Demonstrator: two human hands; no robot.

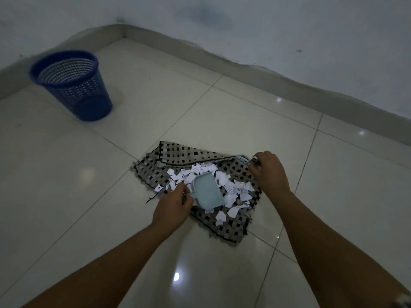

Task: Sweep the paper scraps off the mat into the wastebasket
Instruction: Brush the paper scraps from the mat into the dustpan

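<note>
Glossy pale floor tiles (66, 196) spread around; a grey skirting board (266, 78) lines the white wall (289, 30) beyond.

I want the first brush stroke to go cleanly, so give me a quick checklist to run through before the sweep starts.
1. Dustpan on the mat among the paper scraps: ok.
2. Left hand holds the dustpan's handle: ok.
3. Right hand grips the brush at the mat's far right edge: ok; bristle direction: cannot tell.
4. Scraps all on the mat: ok as far as visible.
5. Mat lying flat: not ok, its far edge is folded over.
6. Wastebasket upright and open, far left on the floor: ok, though away from the mat.
</note>
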